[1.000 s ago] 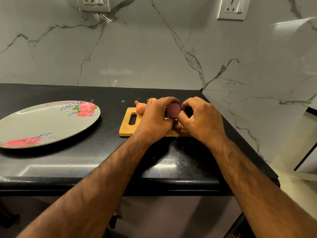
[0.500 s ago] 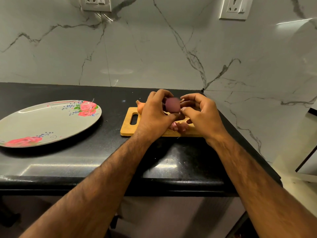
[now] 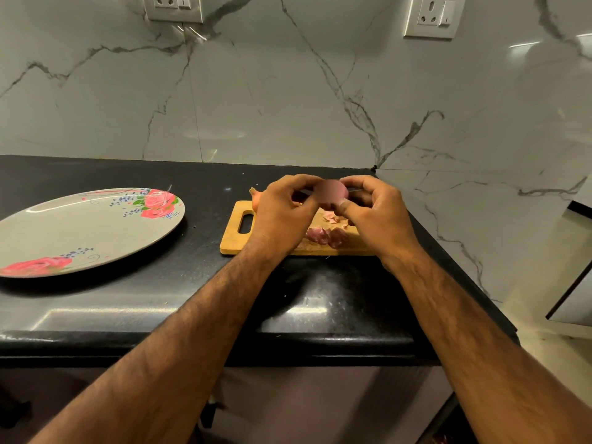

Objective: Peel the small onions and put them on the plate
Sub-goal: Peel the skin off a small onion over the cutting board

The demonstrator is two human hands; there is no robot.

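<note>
A small purple-pink onion [image 3: 330, 193] is held above the wooden cutting board [image 3: 235, 241]. My left hand [image 3: 282, 213] pinches it from the left and my right hand [image 3: 374, 213] pinches it from the right, fingertips curled on it. Pink and purple peel scraps [image 3: 325, 234] lie on the board under the hands. An unpeeled brown onion [image 3: 256, 200] peeks out behind my left hand at the board's far left corner. The grey plate [image 3: 80, 232] with red roses lies on the counter to the left, with nothing on it.
The black counter [image 3: 320, 296] ends just right of the board at the marble side wall [image 3: 480, 187]. Its front edge runs below my forearms. Two wall sockets [image 3: 429, 14] sit high on the backsplash.
Both hands have lifted the onion a little higher above the board and closed in around it. More peel scraps show on the board under the hands.
</note>
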